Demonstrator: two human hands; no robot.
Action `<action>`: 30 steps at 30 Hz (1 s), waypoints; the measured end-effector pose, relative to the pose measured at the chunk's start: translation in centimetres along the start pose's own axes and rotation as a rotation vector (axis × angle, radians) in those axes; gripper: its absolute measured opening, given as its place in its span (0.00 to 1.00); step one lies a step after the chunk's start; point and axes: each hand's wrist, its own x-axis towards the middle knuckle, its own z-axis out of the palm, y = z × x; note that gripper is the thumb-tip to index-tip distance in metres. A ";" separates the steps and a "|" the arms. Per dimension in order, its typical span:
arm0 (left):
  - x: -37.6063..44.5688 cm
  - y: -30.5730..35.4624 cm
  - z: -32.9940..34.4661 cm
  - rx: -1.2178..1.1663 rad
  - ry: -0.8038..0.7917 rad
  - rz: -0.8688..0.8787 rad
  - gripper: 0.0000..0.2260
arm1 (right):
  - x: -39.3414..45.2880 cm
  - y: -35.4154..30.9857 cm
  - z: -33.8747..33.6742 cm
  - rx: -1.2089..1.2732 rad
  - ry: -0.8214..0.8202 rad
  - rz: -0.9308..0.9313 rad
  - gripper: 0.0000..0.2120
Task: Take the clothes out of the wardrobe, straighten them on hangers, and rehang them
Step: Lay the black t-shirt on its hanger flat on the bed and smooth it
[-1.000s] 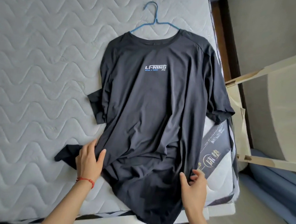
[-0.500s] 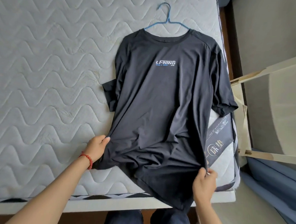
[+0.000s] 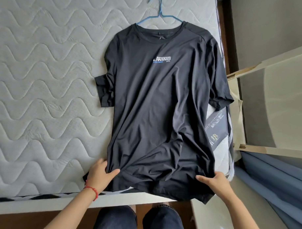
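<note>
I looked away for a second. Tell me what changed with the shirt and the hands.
Both hands slid to the hem corners: left hand and right hand now grip the black T-shirt, spreading its bunched lower part flatter. It remains on the blue hanger, on the mattress.

- One black T-shirt (image 3: 154, 104), spread front-up, with one printed chest logo (image 3: 161, 59).
- One blue wire hanger (image 3: 158, 13), its hook clear of the collar.
- One quilted grey mattress (image 3: 45, 76).
- Two bare hands: left hand (image 3: 100, 174), right hand (image 3: 214, 182).
- One red bracelet (image 3: 92, 191), on the left wrist.
- Two knees in dark trousers (image 3: 139, 220).
</note>
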 end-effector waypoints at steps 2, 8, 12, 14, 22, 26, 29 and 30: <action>-0.6 0.3 0.4 0.026 0.092 -0.001 0.09 | -0.2 0.7 0.1 0.034 0.054 0.003 0.07; -0.6 1.0 -0.2 -0.430 -0.004 -0.285 0.12 | -0.3 2.0 -2.0 0.105 0.144 -0.019 0.06; 0.0 -0.2 -0.5 -0.020 -0.069 -0.297 0.14 | 0.5 2.5 -3.5 -0.185 0.142 0.019 0.08; 0.2 0.5 -0.5 0.092 -0.008 -0.253 0.14 | 0.7 1.5 -4.1 -0.234 0.151 0.013 0.11; 3.1 9.0 1.7 0.334 0.324 0.343 0.20 | 4.6 -6.3 -5.6 0.193 0.430 -0.128 0.13; 6.3 14.9 3.8 0.403 0.308 0.505 0.20 | 9.6 -11.0 -7.2 0.472 0.445 -0.174 0.19; 9.5 18.4 4.8 0.433 0.324 0.529 0.20 | 11.5 -14.5 -7.9 0.444 0.498 -0.222 0.23; 10.7 19.3 5.0 0.454 0.324 0.538 0.21 | 12.3 -15.3 -8.1 0.392 0.536 -0.243 0.23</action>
